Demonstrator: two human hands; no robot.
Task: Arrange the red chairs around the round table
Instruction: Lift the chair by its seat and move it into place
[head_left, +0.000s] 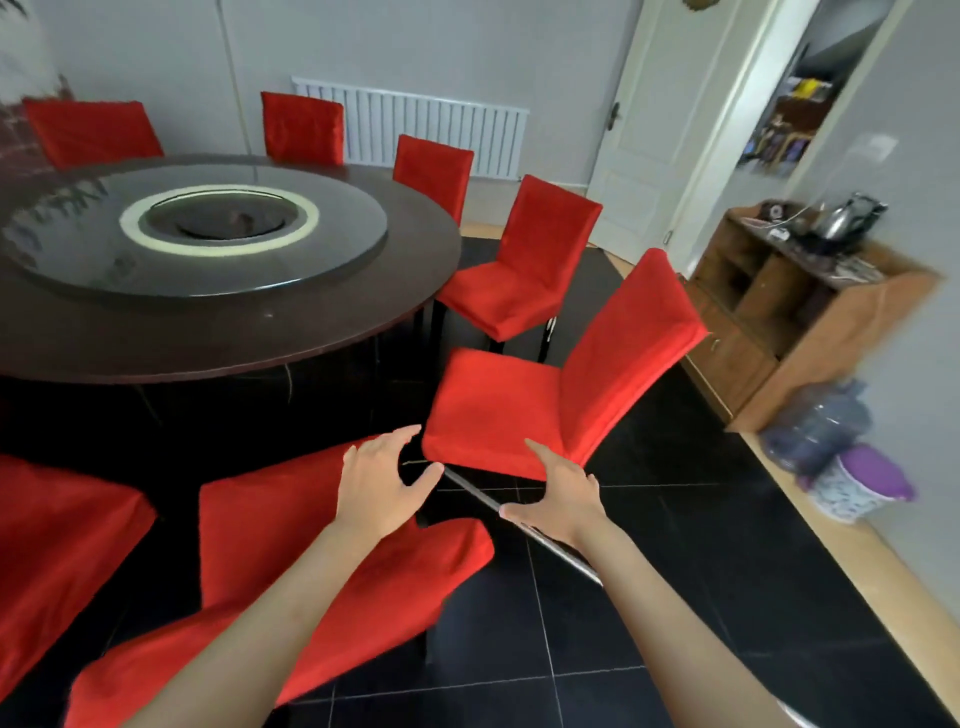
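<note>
On the black tiled floor (649, 597) stands a big round dark wooden table (311, 322) with a round glass turntable (332, 223) on top. Red cloth-covered chairs sit around its far and right edges. One tilted red cloth chair (498, 410) is just off the table's near right edge, its metal leg (524, 525) sticking out toward the person. Both hands are spread open and hold nothing: the left hand (379, 483) by the seat's front corner, the right hand (561, 499) touching the seat's near edge.
</note>
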